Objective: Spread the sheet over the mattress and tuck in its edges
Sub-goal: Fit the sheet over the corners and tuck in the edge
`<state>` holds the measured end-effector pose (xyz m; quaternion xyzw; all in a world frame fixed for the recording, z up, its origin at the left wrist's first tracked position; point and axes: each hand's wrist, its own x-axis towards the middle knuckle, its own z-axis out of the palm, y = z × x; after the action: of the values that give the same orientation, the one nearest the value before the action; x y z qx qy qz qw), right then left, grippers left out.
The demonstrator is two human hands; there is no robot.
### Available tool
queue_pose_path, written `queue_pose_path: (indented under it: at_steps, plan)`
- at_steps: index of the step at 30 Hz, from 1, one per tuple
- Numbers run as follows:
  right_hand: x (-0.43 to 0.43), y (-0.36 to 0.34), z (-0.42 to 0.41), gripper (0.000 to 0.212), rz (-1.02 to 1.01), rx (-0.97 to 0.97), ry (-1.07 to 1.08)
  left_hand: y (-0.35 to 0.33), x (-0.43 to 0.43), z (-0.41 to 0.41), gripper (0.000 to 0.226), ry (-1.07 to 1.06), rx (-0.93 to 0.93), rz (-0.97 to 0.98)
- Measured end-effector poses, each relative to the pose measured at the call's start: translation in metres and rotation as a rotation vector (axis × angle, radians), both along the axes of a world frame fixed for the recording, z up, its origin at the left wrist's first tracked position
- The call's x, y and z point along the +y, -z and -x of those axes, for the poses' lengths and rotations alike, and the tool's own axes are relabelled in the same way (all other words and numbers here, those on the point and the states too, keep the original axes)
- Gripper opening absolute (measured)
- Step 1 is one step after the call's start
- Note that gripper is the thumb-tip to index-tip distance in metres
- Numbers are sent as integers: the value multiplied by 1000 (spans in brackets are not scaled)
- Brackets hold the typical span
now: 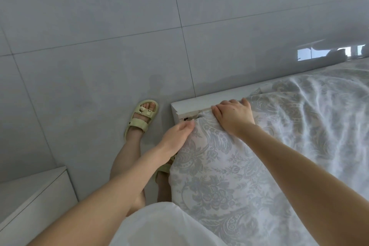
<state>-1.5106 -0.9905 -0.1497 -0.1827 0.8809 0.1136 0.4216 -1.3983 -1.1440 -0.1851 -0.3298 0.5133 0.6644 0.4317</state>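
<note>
A white sheet (229, 166) with a grey floral pattern covers the mattress from the lower middle to the right edge, wrinkled toward the right. At the bed's corner my right hand (233, 116) presses down on the sheet, fingers curled over the mattress edge into the gap beside the white bed frame (191, 105). My left hand (178, 135) pinches the sheet's edge at the corner's side, fingertips together. A small patch of bare frame with a dark fitting shows between the two hands.
Grey tiled floor (99, 46) spreads left and above. My foot in a pale yellow sandal (142, 118) stands beside the bed corner; the other foot is partly under the sheet. A white step or low cabinet (34, 195) sits at the lower left.
</note>
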Motion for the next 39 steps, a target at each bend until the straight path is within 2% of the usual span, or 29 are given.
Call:
queue_pose_path:
  at_steps: [2,4,6,9,11,14,17,20,22,24,27,29,34,39]
  plan:
    - [-5,0,-3,53,-39,32,-8,-5,-6,-1,41,-210,-119,-102]
    - [-6,-6,-6,53,-40,118,-42,-7,-13,-2,35,-354,-150,12]
    - [-4,-18,-12,52,80,265,-100,-12,-15,-13,26,-385,-123,158]
    - [2,-45,-39,45,392,447,-146,-25,-8,-47,27,-372,-124,266]
    - [8,-58,-63,38,500,459,-198,-32,-2,-74,26,-384,-131,299]
    - [17,-69,-97,29,540,366,-325,-38,5,-113,22,-424,-171,264]
    - [19,-74,-141,18,470,259,-506,-41,14,-145,26,-346,-199,167]
    - [15,-77,-193,43,310,44,-834,-40,23,-169,29,-274,-208,85]
    - [4,-82,-212,53,81,-29,-968,-37,27,-183,29,-311,-231,24]
    - [-3,-75,-224,53,-104,-60,-1034,-31,29,-200,27,-365,-265,-32]
    - [-16,-50,-233,53,-250,-69,-1214,-27,33,-223,24,-452,-289,-122]
    - [-26,-34,-229,54,-338,-75,-1313,-29,39,-235,25,-440,-240,-80]
    - [-32,-10,-205,42,-265,-49,-1388,-18,59,-259,24,-520,-145,-62]
    - [-35,-1,-198,46,-218,-88,-1328,0,90,-249,23,-589,-72,-11]
